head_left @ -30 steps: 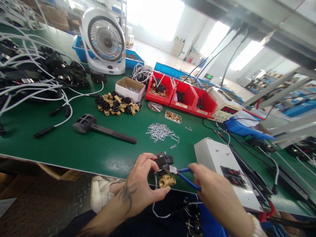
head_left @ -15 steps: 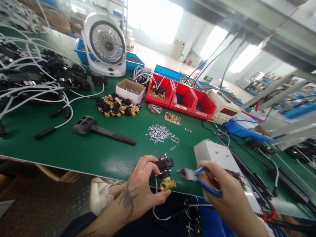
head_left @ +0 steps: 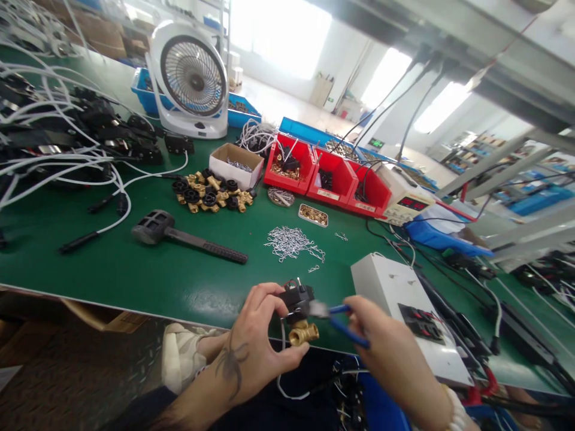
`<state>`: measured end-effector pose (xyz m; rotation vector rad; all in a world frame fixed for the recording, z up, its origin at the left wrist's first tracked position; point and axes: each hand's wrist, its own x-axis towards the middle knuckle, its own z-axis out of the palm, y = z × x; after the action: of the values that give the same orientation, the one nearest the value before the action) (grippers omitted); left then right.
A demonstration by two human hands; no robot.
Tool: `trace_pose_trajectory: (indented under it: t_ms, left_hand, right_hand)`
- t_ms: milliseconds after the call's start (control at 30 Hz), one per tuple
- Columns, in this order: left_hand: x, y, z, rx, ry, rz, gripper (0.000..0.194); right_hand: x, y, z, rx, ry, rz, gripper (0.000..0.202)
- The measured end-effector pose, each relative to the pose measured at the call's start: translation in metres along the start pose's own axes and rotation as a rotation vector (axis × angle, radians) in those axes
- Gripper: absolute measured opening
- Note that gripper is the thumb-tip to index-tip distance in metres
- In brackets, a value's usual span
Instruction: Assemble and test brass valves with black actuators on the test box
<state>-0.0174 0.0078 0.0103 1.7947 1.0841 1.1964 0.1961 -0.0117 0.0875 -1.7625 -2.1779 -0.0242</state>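
My left hand [head_left: 256, 335] is closed around a small brass valve [head_left: 303, 333] with a black actuator body [head_left: 297, 297] on top, gripping it between thumb and fingers. A white cable [head_left: 283, 347] hangs down beside that hand. In my right hand [head_left: 381, 335] are blue-handled cutting pliers [head_left: 344, 323], their blurred jaws against or right beside the black body; whether they touch cannot be made out. Beyond the hands lies a heap of wire spring clips [head_left: 290, 241], with a single clip [head_left: 313, 269] closer to me.
A black mallet [head_left: 188, 236] lies at left, near brass fittings [head_left: 213, 193]. Red bins [head_left: 330, 176], a white box [head_left: 236, 166] and a fan [head_left: 191, 81] stand behind. White cables [head_left: 67, 149] fill the left. A grey metal box [head_left: 381, 281] stands right.
My right hand has moved left with the pliers, bringing their jaws from a gap away up to the black body. My left hand holds the valve almost in the same place.
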Motion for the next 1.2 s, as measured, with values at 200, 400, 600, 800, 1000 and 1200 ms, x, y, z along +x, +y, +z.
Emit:
trace_pose_trajectory:
  t_ms: [200, 400, 600, 800, 1000, 1200]
  left_hand:
    - [-0.001, 0.001, 0.001, 0.003, 0.011, 0.005, 0.035]
    - [0.001, 0.004, 0.000, -0.026, -0.018, 0.065, 0.040]
    - [-0.003, 0.000, 0.006, -0.066, 0.060, 0.051, 0.037]
    - [-0.004, 0.000, 0.005, -0.076, 0.056, 0.003, 0.035]
    - [-0.003, -0.001, 0.004, -0.072, 0.052, 0.000, 0.035]
    - [-0.002, 0.000, 0.003, -0.065, 0.056, -0.002, 0.036]
  right_hand:
    - [0.002, -0.002, 0.005, 0.360, -0.270, 0.095, 0.031]
    - [0.005, -0.011, 0.022, 0.622, -0.434, -0.104, 0.039]
    - [0.005, -0.008, 0.022, 0.624, -0.354, -0.135, 0.031]
    - [-0.007, 0.002, 0.011, 0.292, 0.190, 0.195, 0.010]
    - [-0.015, 0.000, 0.000, 0.126, 0.020, 0.116, 0.014]
    - [-0.013, -0.002, 0.005, -0.014, 0.092, 0.031, 0.015]
